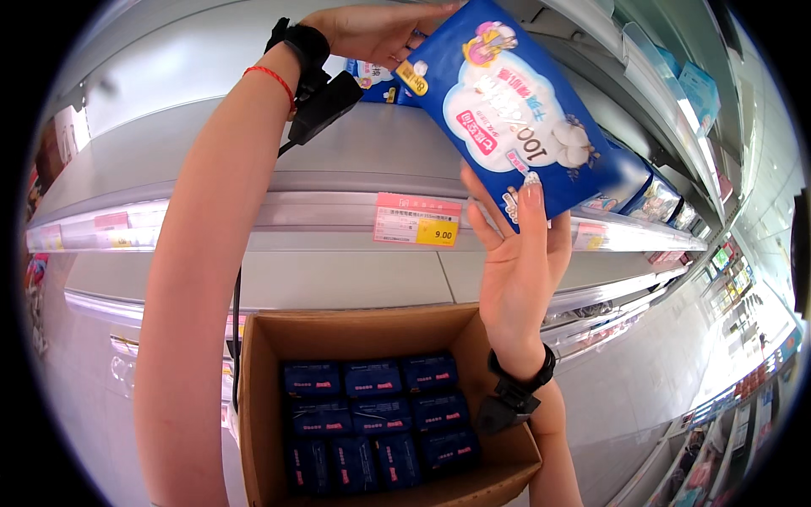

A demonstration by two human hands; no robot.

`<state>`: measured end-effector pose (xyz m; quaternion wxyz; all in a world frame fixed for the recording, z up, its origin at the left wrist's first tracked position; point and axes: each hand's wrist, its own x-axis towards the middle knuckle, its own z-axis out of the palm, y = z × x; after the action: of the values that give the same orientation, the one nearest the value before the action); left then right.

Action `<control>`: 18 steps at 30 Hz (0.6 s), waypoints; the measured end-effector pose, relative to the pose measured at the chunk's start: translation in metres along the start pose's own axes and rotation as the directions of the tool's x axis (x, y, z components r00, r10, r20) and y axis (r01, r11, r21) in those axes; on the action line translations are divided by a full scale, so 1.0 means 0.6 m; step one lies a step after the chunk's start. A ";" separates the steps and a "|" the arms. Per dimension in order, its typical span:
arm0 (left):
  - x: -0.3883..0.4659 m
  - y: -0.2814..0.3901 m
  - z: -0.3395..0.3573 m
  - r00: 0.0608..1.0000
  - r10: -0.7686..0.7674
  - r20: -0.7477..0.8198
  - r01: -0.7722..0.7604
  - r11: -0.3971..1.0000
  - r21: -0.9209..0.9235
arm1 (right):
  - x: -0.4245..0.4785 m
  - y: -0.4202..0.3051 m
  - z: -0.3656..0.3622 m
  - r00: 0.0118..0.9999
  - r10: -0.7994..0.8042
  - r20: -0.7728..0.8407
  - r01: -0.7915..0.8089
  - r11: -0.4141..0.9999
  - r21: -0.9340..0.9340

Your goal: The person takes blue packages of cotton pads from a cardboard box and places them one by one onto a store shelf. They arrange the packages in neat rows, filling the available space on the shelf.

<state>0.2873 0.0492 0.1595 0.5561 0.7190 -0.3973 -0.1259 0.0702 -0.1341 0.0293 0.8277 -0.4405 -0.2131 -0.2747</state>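
A blue soft pack of sanitary pads (526,120) is held up tilted above the shelf, its printed front towards me. My right hand (523,260) grips its lower edge, thumb on the front and other fingers behind. At the upper left edge is my left hand (380,32), its fingers against the pack and partly hidden by it. Below, an open cardboard box (367,323) contains several dark blue packs (380,415) arranged in rows. More blue packs (380,82) stand at the back of the shelf, partly covered by the raised pack.
The grey metal shelf (380,136) has a clear front rail with a price tag (417,218). A lower shelf (342,275) lies behind the box. Other packs (652,196) line the right side. Wrist-mounted devices (326,108) sit on both arms; a black cable (237,342) hangs beside the box.
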 end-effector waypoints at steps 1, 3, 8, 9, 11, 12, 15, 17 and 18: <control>-0.009 0.024 0.027 0.995 0.030 0.098 -0.025 0.998 -0.049 | 0.004 -0.006 -0.005 1.000 -0.003 -0.002 0.003 0.998 -0.061; -0.023 0.052 0.061 0.957 0.085 0.278 -0.046 0.989 -0.143 | 0.011 -0.001 -0.017 1.000 0.002 -0.006 -0.003 0.986 -0.166; 0.012 0.047 0.071 0.740 0.220 0.635 -0.205 0.974 -0.099 | 0.022 0.007 -0.001 0.994 -0.104 0.033 0.108 0.971 -0.215; 0.011 0.050 0.071 0.811 0.093 0.577 -0.147 0.988 0.048 | 0.024 0.010 0.004 0.992 -0.117 0.052 0.124 0.976 -0.180; 0.008 0.053 0.069 0.906 -0.139 0.400 0.007 0.949 0.315 | 0.023 0.019 0.006 0.976 -0.165 0.140 0.191 0.962 -0.194; 0.003 0.051 0.064 0.917 -0.117 0.382 0.005 0.960 0.281 | 0.020 0.025 0.006 0.968 -0.186 0.168 0.219 0.954 -0.206; -0.003 0.045 0.049 0.943 -0.041 0.332 -0.016 0.985 0.169 | 0.013 0.042 -0.003 0.935 -0.262 0.239 0.317 0.919 -0.234; 0.033 0.007 -0.012 0.980 -0.118 0.161 0.084 0.975 0.206 | 0.008 0.052 -0.014 0.900 -0.299 0.317 0.388 0.881 -0.272; 0.047 -0.015 -0.100 0.967 -0.220 0.128 0.188 0.956 0.224 | 0.000 0.063 -0.002 0.874 -0.308 0.376 0.415 0.875 -0.249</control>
<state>0.3467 0.0719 0.1796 0.4292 0.7993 -0.3731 -0.1943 0.0948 -0.1176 0.0055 0.6307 -0.5603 -0.3782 -0.3812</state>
